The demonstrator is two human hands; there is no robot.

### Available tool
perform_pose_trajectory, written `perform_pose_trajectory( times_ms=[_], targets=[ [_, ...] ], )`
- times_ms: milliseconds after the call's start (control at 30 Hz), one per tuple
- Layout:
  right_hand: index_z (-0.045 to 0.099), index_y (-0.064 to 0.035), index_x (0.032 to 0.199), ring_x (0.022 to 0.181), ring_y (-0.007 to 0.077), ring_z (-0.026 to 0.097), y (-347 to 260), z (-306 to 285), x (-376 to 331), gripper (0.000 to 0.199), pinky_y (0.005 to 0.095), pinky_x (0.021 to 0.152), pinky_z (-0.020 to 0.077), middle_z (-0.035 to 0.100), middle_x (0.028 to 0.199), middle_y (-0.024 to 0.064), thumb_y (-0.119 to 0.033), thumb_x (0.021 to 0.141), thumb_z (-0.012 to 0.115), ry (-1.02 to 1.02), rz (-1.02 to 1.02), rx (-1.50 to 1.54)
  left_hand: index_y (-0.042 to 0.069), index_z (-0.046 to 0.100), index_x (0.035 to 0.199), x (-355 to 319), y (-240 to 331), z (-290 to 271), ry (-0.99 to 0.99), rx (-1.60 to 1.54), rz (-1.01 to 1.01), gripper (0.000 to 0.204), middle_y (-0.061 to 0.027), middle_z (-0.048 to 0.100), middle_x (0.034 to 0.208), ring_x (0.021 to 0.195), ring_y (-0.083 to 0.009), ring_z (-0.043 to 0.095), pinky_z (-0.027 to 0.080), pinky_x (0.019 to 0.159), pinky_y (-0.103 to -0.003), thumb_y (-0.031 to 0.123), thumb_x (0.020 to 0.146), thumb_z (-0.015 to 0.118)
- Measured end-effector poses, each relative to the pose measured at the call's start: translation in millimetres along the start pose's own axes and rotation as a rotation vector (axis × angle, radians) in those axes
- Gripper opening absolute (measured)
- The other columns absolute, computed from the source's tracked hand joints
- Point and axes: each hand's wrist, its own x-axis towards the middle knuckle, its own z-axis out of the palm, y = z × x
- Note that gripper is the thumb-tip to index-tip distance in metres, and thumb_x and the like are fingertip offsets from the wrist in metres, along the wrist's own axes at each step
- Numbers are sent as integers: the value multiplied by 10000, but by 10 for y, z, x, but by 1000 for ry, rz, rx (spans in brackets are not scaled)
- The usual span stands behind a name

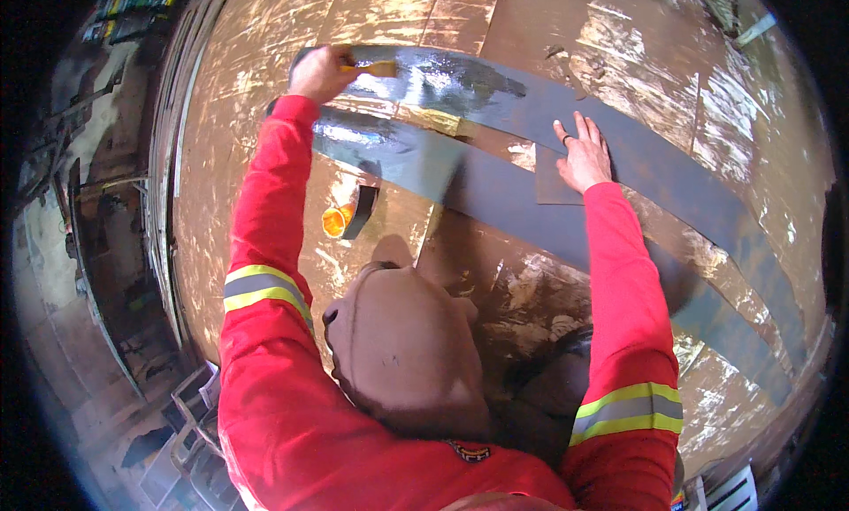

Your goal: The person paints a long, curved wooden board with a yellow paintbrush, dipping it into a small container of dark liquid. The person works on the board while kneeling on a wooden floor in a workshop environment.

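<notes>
My left hand (320, 74) is closed around a small yellow paintbrush (382, 68) at the left end of the farther of two long grey strips. That far strip (495, 104) is wet and shiny along its left part and matte towards the right. The nearer grey strip (522, 197) runs beside it, also glossy at its left end. With fingers spread, my right hand (585, 157) rests on the far strip's near edge, over a small square brownish piece (559, 191). Closer to me is a small dark container (361, 212) with an orange-yellow inside.
Both strips lie on a large brown, pale-smeared board surface (389, 16). My knee (402, 343) rises at its near side. Beyond the surface's left edge lies a cluttered, dim floor (97, 272). A metal-framed item (190, 423) stands at the lower left.
</notes>
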Motion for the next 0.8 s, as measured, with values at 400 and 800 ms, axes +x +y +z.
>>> perform_pose_trajectory(
  times_ms=[400,800],
  targets=[
    [470,-208,1350,1345,336,263,-27,-34,-4,669,462,1085,275,264,1475,152,-154,713,665,-34,9,-19,158,681,910,113,-215,154,16,377,-122,269,-122,676,837,797,-329,652,514,681,-435,383,766,650],
    [487,-205,1335,1342,337,269,-50,-28,14,652,458,1092,261,281,1461,154,-178,711,673,11,-20,-9,163,666,937,405,-252,413,26,351,-109,254,-131,673,836,823,-329,653,506,687,-450,350,770,629]
  ],
)
